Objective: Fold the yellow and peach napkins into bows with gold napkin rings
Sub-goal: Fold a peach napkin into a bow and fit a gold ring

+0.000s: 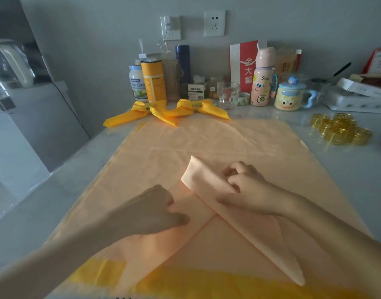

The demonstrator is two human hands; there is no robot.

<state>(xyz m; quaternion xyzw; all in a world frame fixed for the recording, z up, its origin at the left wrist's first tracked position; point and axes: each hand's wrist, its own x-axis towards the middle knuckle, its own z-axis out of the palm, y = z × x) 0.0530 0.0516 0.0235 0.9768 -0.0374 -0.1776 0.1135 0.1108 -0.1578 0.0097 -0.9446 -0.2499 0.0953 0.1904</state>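
A folded peach napkin strip (245, 229) lies bent into a V on a flat stack of peach napkins (185, 143). My right hand (243, 186) pinches the strip's right leg near its upturned end. My left hand (150, 210) grips the left leg beside the crossing point. Yellow napkins (206, 281) show under the stack at the near edge. Two finished yellow bows (163, 112) with gold rings sit at the back of the stack. A pile of several gold napkin rings (340, 130) rests on the counter to the right.
Along the wall stand a yellow canister (154, 83), a milk powder jar (138, 83), a glass mug (228, 96), a pink bottle (261, 78), a cartoon lidded cup (290, 96) and boxes (357, 93). The counter's left edge (56, 171) drops off beside a white appliance.
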